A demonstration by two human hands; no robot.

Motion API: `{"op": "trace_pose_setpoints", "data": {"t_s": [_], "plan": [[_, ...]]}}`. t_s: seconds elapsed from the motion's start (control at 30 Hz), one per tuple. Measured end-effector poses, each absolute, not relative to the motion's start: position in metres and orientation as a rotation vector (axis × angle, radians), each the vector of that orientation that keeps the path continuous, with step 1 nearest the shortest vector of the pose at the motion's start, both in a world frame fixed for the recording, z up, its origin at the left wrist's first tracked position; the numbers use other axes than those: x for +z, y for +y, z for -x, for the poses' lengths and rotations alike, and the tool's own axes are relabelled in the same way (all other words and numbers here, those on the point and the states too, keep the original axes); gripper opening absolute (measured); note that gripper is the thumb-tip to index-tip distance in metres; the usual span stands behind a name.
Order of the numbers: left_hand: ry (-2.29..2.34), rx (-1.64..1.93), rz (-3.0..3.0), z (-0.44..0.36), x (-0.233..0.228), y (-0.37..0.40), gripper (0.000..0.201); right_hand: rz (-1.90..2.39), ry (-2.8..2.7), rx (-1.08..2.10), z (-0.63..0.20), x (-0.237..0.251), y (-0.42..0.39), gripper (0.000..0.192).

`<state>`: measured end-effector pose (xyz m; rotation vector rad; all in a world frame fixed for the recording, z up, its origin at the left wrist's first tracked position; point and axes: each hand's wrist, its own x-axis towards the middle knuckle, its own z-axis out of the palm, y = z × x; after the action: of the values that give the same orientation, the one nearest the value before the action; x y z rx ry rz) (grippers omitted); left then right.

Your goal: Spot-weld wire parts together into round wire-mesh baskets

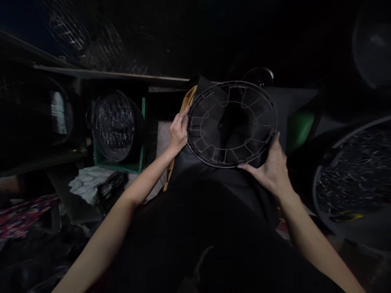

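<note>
Wire frame (224,166) is held between left hand (179,131), fingers bent against its edge, and right hand (276,165), thumb and fingers spread wide. Apparent step: steadying; next move calls for balanced grip.

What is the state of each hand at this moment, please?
Left hand: holding the round wire frame at its left edge.
Right hand: holding the same frame at its lower right edge, thumb and fingers spread.
</note>
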<state>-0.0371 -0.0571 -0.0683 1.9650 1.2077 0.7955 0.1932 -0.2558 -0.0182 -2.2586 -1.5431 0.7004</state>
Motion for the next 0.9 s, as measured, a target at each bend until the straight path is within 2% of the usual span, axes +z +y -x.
{"op": "trace_pose_setpoints", "data": {"t_s": [0.33, 0.6, 0.9], "plan": [[1.062, 0.834, -1.993, 0.038, -0.078, -0.053, 0.049, 2.468, -1.504, 0.646, -0.165, -0.026, -0.264, 0.102], [1.125, 0.729, -2.054, 0.042, -0.082, -0.061, 0.052, 2.453, -1.348, 0.718, -0.155, -0.018, -0.265, 0.124], [1.157, 0.647, -2.002, 0.038, -0.079, -0.056, 0.048, 2.606, -1.327, 0.656, -0.141, -0.026, -0.253, 0.119]]}}
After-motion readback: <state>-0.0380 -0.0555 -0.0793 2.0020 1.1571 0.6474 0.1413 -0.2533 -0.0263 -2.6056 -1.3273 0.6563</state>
